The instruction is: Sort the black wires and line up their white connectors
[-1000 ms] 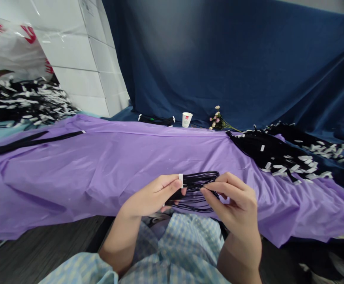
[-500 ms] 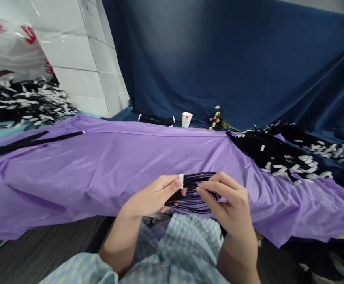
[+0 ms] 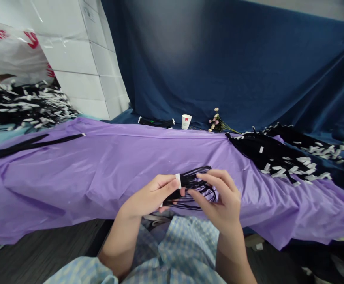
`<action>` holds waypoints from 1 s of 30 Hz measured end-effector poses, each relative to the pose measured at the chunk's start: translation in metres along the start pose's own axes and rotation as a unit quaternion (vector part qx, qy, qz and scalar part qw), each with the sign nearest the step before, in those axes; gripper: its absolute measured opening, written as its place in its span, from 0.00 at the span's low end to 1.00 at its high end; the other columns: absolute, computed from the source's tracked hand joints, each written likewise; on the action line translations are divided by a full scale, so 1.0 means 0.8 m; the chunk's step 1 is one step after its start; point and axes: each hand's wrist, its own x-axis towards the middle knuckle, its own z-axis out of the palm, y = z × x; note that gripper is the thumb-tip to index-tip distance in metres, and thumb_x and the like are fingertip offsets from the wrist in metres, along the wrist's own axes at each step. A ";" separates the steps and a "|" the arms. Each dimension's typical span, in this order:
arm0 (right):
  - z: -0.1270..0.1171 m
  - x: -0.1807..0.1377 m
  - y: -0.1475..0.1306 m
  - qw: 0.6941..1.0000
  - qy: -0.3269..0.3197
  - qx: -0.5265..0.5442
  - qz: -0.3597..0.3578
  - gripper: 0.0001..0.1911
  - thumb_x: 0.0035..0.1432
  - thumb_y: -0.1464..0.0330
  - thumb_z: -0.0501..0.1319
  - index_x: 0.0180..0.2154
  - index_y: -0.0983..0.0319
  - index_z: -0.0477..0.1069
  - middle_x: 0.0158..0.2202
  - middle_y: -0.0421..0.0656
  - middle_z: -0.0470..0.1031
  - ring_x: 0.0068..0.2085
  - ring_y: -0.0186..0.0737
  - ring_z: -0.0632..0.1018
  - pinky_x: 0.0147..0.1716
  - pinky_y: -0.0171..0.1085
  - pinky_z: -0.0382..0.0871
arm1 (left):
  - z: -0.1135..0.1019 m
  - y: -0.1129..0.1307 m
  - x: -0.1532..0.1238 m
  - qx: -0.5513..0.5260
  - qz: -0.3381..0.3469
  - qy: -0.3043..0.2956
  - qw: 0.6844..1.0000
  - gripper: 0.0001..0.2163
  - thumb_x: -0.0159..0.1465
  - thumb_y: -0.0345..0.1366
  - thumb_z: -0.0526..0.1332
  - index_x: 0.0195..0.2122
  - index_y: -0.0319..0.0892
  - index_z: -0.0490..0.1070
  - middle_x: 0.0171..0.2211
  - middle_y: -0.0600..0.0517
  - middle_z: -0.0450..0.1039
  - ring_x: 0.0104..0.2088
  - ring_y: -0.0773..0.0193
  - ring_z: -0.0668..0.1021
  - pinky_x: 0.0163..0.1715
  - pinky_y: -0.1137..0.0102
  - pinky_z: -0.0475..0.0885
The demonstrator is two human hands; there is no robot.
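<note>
I hold a bundle of thin black cords [image 3: 196, 191] coiled into loops, with a small white tag at one end, over the near edge of a table under a purple cover [image 3: 100, 165]. My left hand [image 3: 151, 195] pinches the bundle at the white tag between thumb and fingers. My right hand [image 3: 219, 199] is closed over the loops from the right, its fingers curled round the cords. Below my hands lies my blue checked clothing.
A heap of black cords with white tags [image 3: 281, 156] lies on the right of the table. Another such heap [image 3: 23, 104] sits far left below a white plastic bag [image 3: 12, 55]. A paper cup [image 3: 185, 121], small flowers [image 3: 217, 122] and long black strips [image 3: 29, 144] lie farther back.
My right hand has slid left along the cord loops toward my left hand, bunching them tighter. Both hands have risen slightly. The view has tilted a little.
</note>
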 end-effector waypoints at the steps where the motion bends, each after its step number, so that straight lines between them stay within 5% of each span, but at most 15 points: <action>1: 0.002 -0.001 0.004 1.000 0.016 -0.020 0.007 0.23 0.51 0.72 0.71 0.49 0.57 0.72 0.44 0.45 0.70 0.45 0.43 0.74 0.44 0.43 0.73 | -0.002 0.001 0.000 0.007 0.008 0.004 1.000 0.21 0.65 0.55 0.54 0.34 0.38 0.68 0.21 0.58 0.60 0.14 0.77 0.60 0.12 0.80 0.54; 4: 0.014 -0.004 0.020 0.995 0.045 -0.001 0.085 0.33 0.49 0.69 0.72 0.56 0.56 0.67 0.54 0.50 0.66 0.56 0.50 0.70 0.55 0.52 0.66 | -0.005 0.004 -0.003 0.037 0.029 0.005 0.999 0.22 0.63 0.55 0.57 0.31 0.37 0.69 0.24 0.56 0.62 0.15 0.77 0.62 0.13 0.78 0.53; 6: 0.025 -0.006 0.031 0.967 0.062 0.126 0.213 0.38 0.49 0.67 0.71 0.60 0.55 0.61 0.58 0.50 0.66 0.58 0.49 0.70 0.56 0.51 0.67 | -0.005 0.007 -0.007 0.068 0.038 0.005 0.997 0.20 0.62 0.52 0.60 0.30 0.37 0.70 0.24 0.56 0.63 0.16 0.76 0.63 0.15 0.78 0.54; 9: 0.038 -0.003 0.041 0.825 0.112 0.367 0.414 0.35 0.50 0.62 0.71 0.58 0.57 0.63 0.53 0.47 0.73 0.49 0.45 0.79 0.50 0.45 0.73 | 0.000 0.012 -0.010 0.151 0.064 0.021 0.986 0.13 0.61 0.44 0.65 0.29 0.38 0.72 0.23 0.56 0.65 0.20 0.73 0.65 0.21 0.77 0.59; 11: 0.043 0.001 0.043 0.742 0.123 0.463 0.468 0.27 0.50 0.59 0.71 0.50 0.60 0.70 0.42 0.44 0.78 0.39 0.42 0.81 0.43 0.42 0.76 | 0.007 0.014 -0.011 0.181 0.072 0.048 0.980 0.10 0.59 0.41 0.66 0.30 0.38 0.72 0.25 0.56 0.67 0.23 0.73 0.66 0.24 0.77 0.60; 14: 0.044 0.007 0.041 0.690 0.199 0.519 0.464 0.19 0.51 0.56 0.70 0.40 0.60 0.74 0.27 0.37 0.76 0.28 0.36 0.79 0.34 0.38 0.77 | 0.020 0.015 -0.009 0.141 0.043 0.075 0.986 0.11 0.63 0.43 0.62 0.40 0.41 0.70 0.31 0.56 0.70 0.19 0.76 0.64 0.20 0.77 0.58; 18: 0.035 0.016 0.041 0.670 0.301 0.540 0.411 0.20 0.56 0.46 0.62 0.32 0.57 0.70 0.22 0.33 0.69 0.27 0.32 0.76 0.35 0.36 0.76 | 0.034 0.007 -0.001 0.098 0.010 0.108 0.989 0.16 0.68 0.47 0.52 0.52 0.46 0.65 0.45 0.48 0.73 0.15 0.78 0.66 0.13 0.78 0.56; 21: 0.019 0.026 0.043 0.672 0.320 0.561 0.361 0.23 0.57 0.43 0.58 0.30 0.56 0.67 0.22 0.33 0.65 0.25 0.31 0.72 0.34 0.36 0.74 | 0.040 -0.005 0.011 0.101 -0.014 0.097 0.990 0.21 0.68 0.49 0.51 0.56 0.42 0.63 0.27 0.52 0.75 0.12 0.73 0.66 0.12 0.79 0.59; 23: 0.006 0.033 0.044 0.688 0.322 0.574 0.304 0.25 0.58 0.43 0.57 0.27 0.58 0.64 0.21 0.33 0.59 0.22 0.31 0.67 0.30 0.35 0.71 | 0.041 -0.013 0.021 0.098 -0.016 0.090 0.991 0.23 0.68 0.51 0.51 0.53 0.37 0.66 0.14 0.58 0.65 0.11 0.71 0.65 0.11 0.79 0.59; 26: -0.013 0.041 0.038 0.704 0.302 0.596 0.244 0.29 0.62 0.46 0.54 0.22 0.61 0.55 0.18 0.31 0.45 0.18 0.29 0.51 0.21 0.29 0.60 | 0.038 -0.020 0.033 0.067 0.001 0.102 0.993 0.24 0.66 0.52 0.53 0.50 0.34 0.69 0.11 0.58 0.63 0.11 0.69 0.67 0.10 0.79 0.62; 30: -0.030 0.045 0.015 0.610 0.264 0.716 0.213 0.27 0.68 0.57 0.54 0.19 0.62 0.52 0.15 0.29 0.41 0.16 0.26 0.44 0.16 0.26 0.55 | 0.032 -0.023 0.037 0.014 0.002 0.088 0.996 0.24 0.64 0.52 0.57 0.48 0.35 0.71 0.11 0.57 0.64 0.10 0.69 0.67 0.08 0.79 0.62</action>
